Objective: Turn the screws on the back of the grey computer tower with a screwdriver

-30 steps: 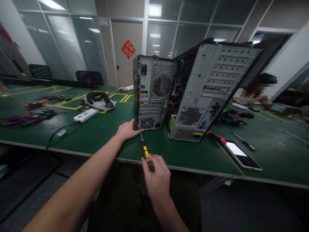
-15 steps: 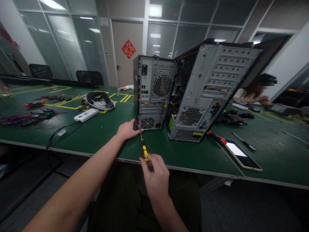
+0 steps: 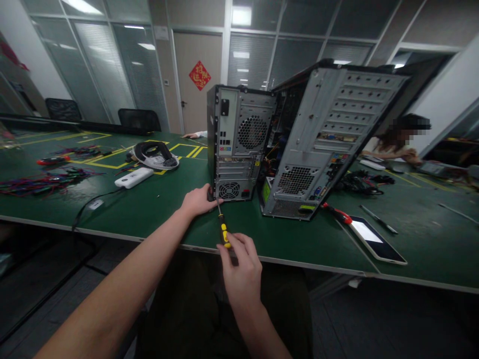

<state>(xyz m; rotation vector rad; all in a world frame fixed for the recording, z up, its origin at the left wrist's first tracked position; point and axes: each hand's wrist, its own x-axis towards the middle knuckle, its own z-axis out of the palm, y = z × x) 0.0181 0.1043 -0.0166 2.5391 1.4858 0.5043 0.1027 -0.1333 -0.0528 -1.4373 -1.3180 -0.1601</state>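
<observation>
My right hand [image 3: 243, 264] pinches a black-and-yellow screwdriver [image 3: 224, 233] by the end of its handle. The shaft slants up to the bottom left corner of the smaller computer case [image 3: 239, 149], whose back faces me. At that same corner, my left hand [image 3: 198, 200] is closed on the case, its thumb lying beside the screwdriver's tip. The tip's exact contact and my other left fingers are partly hidden. Leaning to the right beside this case is a larger grey computer case [image 3: 295, 149], its side open with wires showing inside.
On the green table [image 3: 179, 219] lie bundled wires [image 3: 48, 182], a white power strip [image 3: 133, 178] and an iron-shaped object [image 3: 155, 155] at left. A red-handled tool [image 3: 339, 213], phone [image 3: 374, 239], pen [image 3: 378, 219] and black cables [image 3: 364, 183] lie right. A person [image 3: 396, 142] sits beyond.
The fingers of my right hand have shifted slightly on the screwdriver's handle, which has turned a little. My left hand and both cases stay in place.
</observation>
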